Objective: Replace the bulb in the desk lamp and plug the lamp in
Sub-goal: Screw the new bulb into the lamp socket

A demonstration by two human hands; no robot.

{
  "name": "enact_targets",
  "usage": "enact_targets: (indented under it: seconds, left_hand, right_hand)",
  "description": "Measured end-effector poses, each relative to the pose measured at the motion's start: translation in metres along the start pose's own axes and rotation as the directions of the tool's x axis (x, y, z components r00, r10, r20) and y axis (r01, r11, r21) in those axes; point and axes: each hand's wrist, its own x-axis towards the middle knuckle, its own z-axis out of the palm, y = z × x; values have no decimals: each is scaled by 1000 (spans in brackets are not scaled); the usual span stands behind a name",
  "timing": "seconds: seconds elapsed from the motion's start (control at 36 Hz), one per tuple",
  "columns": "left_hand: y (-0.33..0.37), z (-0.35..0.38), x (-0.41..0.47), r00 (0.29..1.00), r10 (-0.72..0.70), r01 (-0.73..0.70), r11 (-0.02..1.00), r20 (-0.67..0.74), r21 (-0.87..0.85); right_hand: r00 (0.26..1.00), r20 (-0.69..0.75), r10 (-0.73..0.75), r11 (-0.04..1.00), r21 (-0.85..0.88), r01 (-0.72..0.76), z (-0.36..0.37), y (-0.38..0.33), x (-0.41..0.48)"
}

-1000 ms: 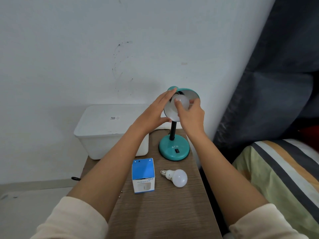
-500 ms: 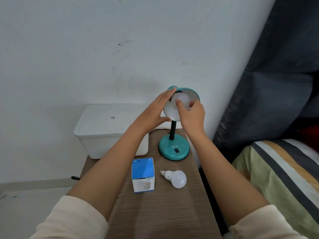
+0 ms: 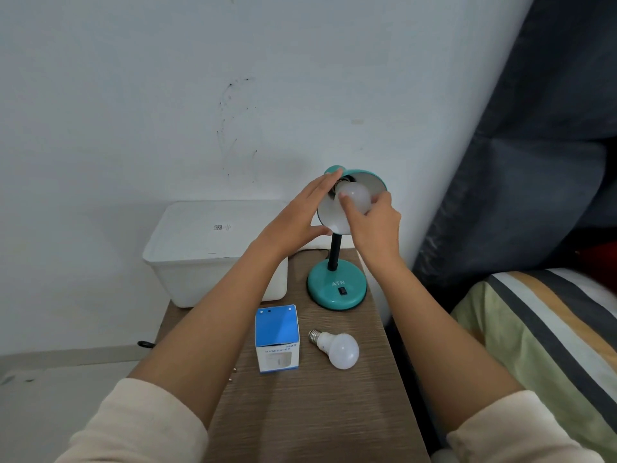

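A teal desk lamp [image 3: 337, 289] stands at the back of the wooden table [image 3: 317, 412], its shade [image 3: 370, 180] tipped toward me. My left hand [image 3: 297, 222] cups the shade's left side. My right hand [image 3: 375, 225] grips a white bulb [image 3: 357, 195] that sits at the socket inside the shade. A second white bulb [image 3: 335, 348] lies on its side on the table, screw base pointing left. A blue and white bulb box [image 3: 277, 339] stands just left of it. The lamp's plug is not visible.
A white lidded plastic bin [image 3: 213, 248] sits behind and left of the lamp, against the wall. A dark cable [image 3: 307, 250] runs behind the lamp base. A bed with a striped cover [image 3: 547, 335] and a dark curtain [image 3: 534, 162] lie to the right.
My right hand has turned slightly on the bulb in the shade, the thumb shifting across it. My left hand stays on the shade. The loose bulb and box have not moved.
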Motion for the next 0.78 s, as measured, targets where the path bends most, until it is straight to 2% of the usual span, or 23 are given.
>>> enact_targets:
  seconds: [0.14,0.19,0.28,0.33,0.39,0.47,0.53,0.58,0.61,0.72,0.78]
  left_hand:
    - [-1,0,1,1000,20,-19,1000,-5,11]
    - [-1,0,1,1000,30,-30,999,-7,22]
    - [-2,-1,1,999,45,-44,998,-14,33]
    - [-3,-1,1,999,44,-43,998,-14,36]
    - [-2,-1,1,999,36,-36,999,-7,32]
    - [0,0,1,1000,17,-18,1000,3,12]
    - [1,1,1,1000,19,-19,1000,1,2]
    - [1,1,0,1000,16,-16,1000,-1,-5]
    - [0,0,0,1000,11,-11,1000,-4,-8]
    - [-1,-1,-2,1000,5,-5,1000,-7,-10]
    - [0,0,-1,1000,10,-10,1000,-5,-13]
  right_hand:
    - [991,39,130,985,112,-134,5,-1,4]
    - [967,107,232,950,190,-249,4,-3,7]
    - [879,307,365,763,443,-471,0,-9,9]
    - [862,352,364,677,536,-504,-1,-11,10]
    - [883,310,351,710,526,-467,-1,-10,8]
    - [943,200,267,839,433,-329,1,-6,3]
    - [989,96,117,963,233,-136,4,0,-2]
    - [997,34,-74,995,68,72,6,5,-5]
    - [992,16,-122,992,41,122,6,7,-5]
    - [997,-8,-80,996,51,80,4,5,-2]
    - [991,-9,-135,991,-1,135,5,5,-2]
